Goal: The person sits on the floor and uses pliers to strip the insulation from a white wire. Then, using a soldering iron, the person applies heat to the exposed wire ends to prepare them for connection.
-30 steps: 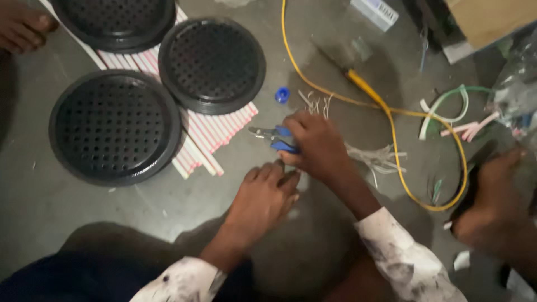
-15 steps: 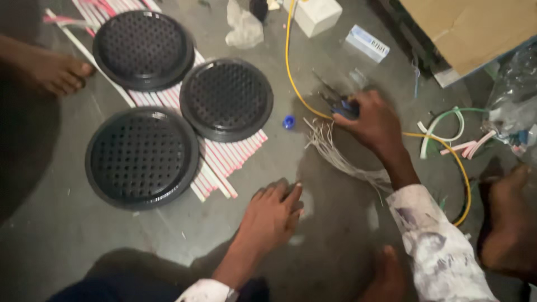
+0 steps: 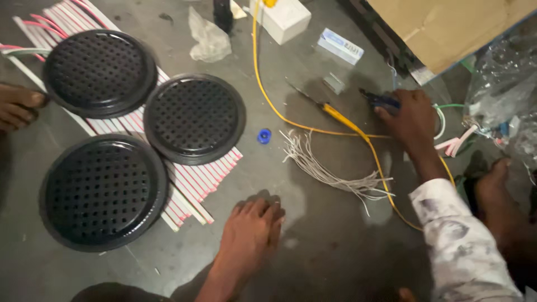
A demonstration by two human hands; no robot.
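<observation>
Right now my right hand (image 3: 413,118) is out at the far right of the grey floor (image 3: 335,251), fingers curled shut around blue-handled pliers (image 3: 381,100), whose tip pokes out to the left of my knuckles. My left hand (image 3: 250,235) lies flat on the floor near me, fingers together, holding nothing. Between the two hands lies a loose bunch of thin white wires (image 3: 330,170), fanned at its left end. A yellow cable (image 3: 291,120) curves down from the far side and passes under my right wrist, and a screwdriver with a yellow handle (image 3: 335,113) lies across it. A small blue cap (image 3: 264,136) sits just left of the wires. To the left, three round black perforated covers (image 3: 194,118) rest on a bed of red-and-white strips (image 3: 193,182). Far off are a white box (image 3: 286,19), a crumpled clear bag (image 3: 208,38) and a brown cardboard sheet (image 3: 447,28). I cannot see anything inside the box.
</observation>
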